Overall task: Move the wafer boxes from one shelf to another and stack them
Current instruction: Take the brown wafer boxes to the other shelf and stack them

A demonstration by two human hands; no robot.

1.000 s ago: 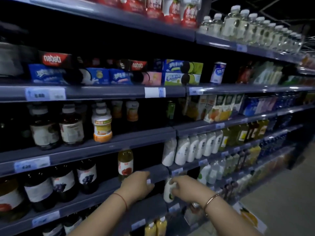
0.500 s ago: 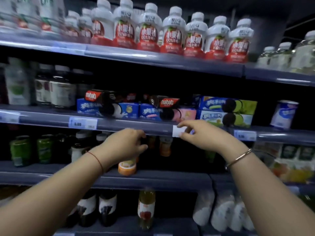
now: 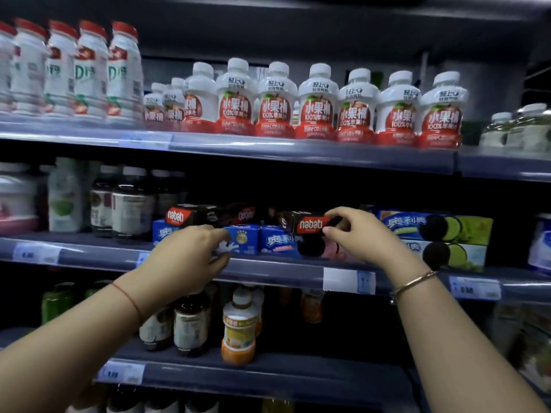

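Dark nabati wafer boxes lie on top of blue cookie boxes on the middle shelf. My right hand pinches the near end of the right nabati wafer box, thumb under it and fingers over its top. The left nabati wafer box rests behind my left hand. That hand curls at the shelf's front edge, fingers touching the blue cookie box under the wafers. Whether it grips the box I cannot tell.
Red and white juice bottles line the shelf above. Green cookie boxes are stacked right of my right hand. Dark bottles stand at the left. An orange-capped bottle and dark bottles fill the shelf below.
Both hands rose from the lower shelves up to the cookie shelf. My right hand went from the price label to the end of the right nabati box.
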